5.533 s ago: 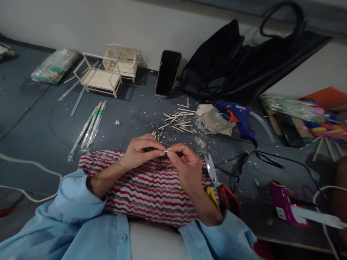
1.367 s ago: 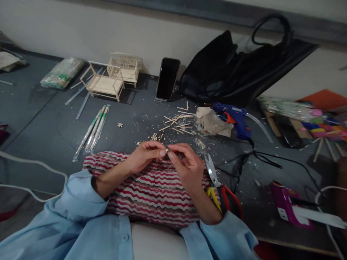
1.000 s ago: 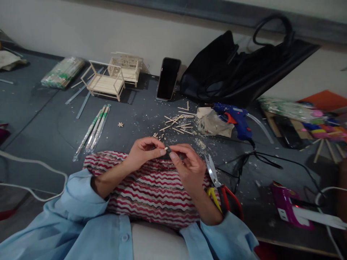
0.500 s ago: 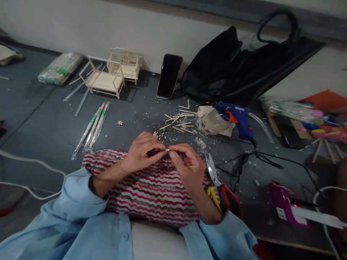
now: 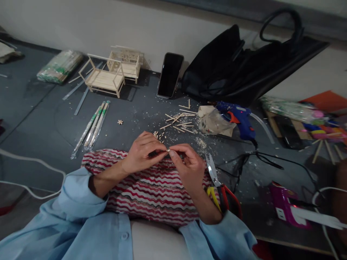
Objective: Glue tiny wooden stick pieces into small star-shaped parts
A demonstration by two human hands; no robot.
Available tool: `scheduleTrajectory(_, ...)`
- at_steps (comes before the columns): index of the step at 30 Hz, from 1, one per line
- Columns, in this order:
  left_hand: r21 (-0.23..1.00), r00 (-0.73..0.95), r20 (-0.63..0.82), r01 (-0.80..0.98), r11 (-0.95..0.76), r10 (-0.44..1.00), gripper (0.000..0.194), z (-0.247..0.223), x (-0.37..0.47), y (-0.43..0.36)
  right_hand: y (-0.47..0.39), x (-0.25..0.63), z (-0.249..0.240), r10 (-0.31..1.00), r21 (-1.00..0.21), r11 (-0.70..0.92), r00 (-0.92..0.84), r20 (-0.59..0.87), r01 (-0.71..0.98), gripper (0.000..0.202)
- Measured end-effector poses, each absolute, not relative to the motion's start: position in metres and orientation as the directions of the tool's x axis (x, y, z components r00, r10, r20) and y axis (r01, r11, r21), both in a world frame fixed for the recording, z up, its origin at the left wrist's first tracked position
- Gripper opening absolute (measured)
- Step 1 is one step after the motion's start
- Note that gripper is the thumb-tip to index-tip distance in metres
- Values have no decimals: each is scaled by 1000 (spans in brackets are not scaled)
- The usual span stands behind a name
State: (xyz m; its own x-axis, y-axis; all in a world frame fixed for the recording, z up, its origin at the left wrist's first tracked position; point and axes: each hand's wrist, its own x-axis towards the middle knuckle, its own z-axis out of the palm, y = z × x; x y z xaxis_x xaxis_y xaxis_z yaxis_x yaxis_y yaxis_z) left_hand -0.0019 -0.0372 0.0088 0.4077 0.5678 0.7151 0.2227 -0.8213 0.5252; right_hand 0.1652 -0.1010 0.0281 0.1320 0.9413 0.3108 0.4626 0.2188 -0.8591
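left hand [image 5: 138, 153]: thumb and fingertips pinching | right hand [image 5: 189, 166]: likewise, apparently on the same small wooden piece [image 5: 168, 150], over striped cloth's [image 5: 151, 196] far edge, mostly covered, outline unclear | wood bits [image 5: 159, 136]: beyond cloth, partly behind left hand | scissors [image 5: 213, 172]: cloth's right, handle ends hidden by sleeve [image 5: 227, 233]

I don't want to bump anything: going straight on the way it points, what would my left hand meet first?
Your left hand points toward your right hand, so likely the wood bit between them first, then the right hand itself; exact contact is too small to tell.
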Motion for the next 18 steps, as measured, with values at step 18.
scheduleTrajectory(18,467,425,734,252,-848,530,4,8,-2,-36,-100,165,28,941,-828,205,128,314,521,5)
